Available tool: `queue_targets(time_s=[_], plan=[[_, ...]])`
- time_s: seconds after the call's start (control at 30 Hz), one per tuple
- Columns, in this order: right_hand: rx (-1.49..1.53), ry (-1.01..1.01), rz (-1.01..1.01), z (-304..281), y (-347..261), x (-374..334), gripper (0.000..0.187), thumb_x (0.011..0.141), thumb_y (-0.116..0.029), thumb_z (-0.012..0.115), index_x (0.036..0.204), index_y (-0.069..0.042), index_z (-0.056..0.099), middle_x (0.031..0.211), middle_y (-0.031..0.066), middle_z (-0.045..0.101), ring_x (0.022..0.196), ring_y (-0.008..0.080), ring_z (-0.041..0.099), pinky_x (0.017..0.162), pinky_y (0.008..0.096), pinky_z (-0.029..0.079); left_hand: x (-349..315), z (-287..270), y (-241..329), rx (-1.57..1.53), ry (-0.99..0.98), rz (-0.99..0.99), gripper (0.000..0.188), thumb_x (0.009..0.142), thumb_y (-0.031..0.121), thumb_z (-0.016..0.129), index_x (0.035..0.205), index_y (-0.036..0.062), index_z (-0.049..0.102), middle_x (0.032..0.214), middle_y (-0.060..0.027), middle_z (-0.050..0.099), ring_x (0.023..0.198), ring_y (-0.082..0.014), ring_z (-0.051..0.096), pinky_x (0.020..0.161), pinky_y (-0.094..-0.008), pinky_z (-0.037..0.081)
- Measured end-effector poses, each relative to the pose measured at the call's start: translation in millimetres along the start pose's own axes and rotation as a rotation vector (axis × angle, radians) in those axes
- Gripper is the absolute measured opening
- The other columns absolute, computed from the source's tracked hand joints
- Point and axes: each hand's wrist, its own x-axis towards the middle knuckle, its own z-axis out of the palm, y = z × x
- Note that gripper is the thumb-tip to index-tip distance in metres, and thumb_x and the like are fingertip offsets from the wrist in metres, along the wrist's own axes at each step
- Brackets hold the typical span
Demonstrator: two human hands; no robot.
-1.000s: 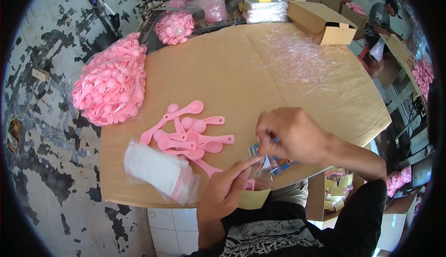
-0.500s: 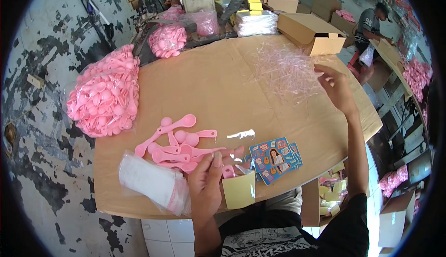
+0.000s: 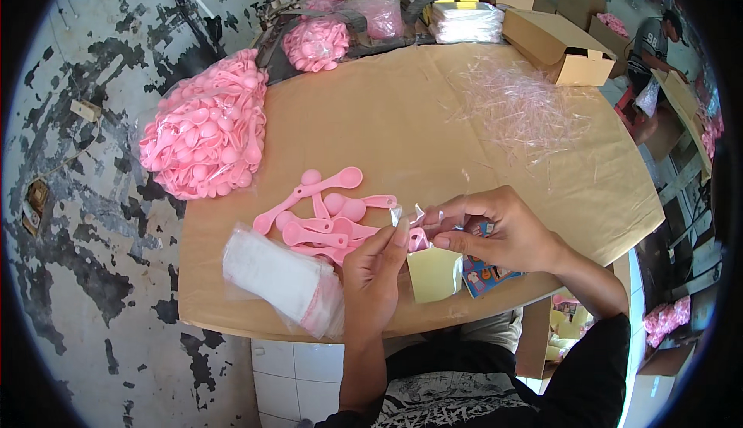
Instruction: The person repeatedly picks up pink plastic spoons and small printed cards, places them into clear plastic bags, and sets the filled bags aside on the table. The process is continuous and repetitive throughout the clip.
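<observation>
A small clear plastic bag (image 3: pixel 418 214) is stretched between my two hands near the table's front edge. The bag has a plain yellow card (image 3: pixel 435 275) in its lower part and a pink plastic spoon handle (image 3: pixel 418 239) showing above the card. My left hand (image 3: pixel 373 277) pinches the bag's left side between thumb and fingers. At its top right, my right hand (image 3: pixel 507 231) grips the film, fingers curled. Partly under the right hand lies a pile of blue printed cards (image 3: pixel 486 279). Loose pink measuring spoons (image 3: pixel 306 233) lie beyond my left hand, beside a stack of flat clear bags (image 3: pixel 271 277).
A big bag of pink spoons (image 3: pixel 205 130) stands at the left. Thin clear plastic strips (image 3: pixel 522 111) are heaped at the far right, near a cardboard box (image 3: pixel 561 41). Another person (image 3: pixel 648 53) works at the back right. Below the table is an open carton (image 3: pixel 534 335).
My right hand has come from the heap of strips down to the bag and taken hold of its top. The left hand keeps its grip. The whole view has shifted a little.
</observation>
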Motion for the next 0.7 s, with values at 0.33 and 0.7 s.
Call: queue_targets(time_s=[0.33,0.7], plan=[[-0.078,-0.079,-0.181,-7,3,2,0.022,0.089,0.002,0.061,0.109,-0.001,0.068,0.087,0.0061,0.070,0.072,0.0067,0.061,0.068,0.0226,0.051,1,8,7,-0.117,0.008,0.019,0.029,0.100,0.013,0.049,0.120,-0.0060,0.058,0.104,-0.0083,0.066,0.094,-0.0092,0.061,0.078,-0.0208,0.049],[-0.021,-0.041,-0.210,-23,19,-18,0.030,0.075,0.013,0.059,0.096,-0.005,0.074,0.084,0.0064,0.071,0.073,0.0132,0.063,0.068,0.0270,0.049,-3,-3,5,0.112,-0.133,-0.001,0.017,0.094,0.004,0.056,0.109,-0.0030,0.060,0.096,-0.0062,0.065,0.089,-0.0086,0.060,0.078,-0.0222,0.047]])
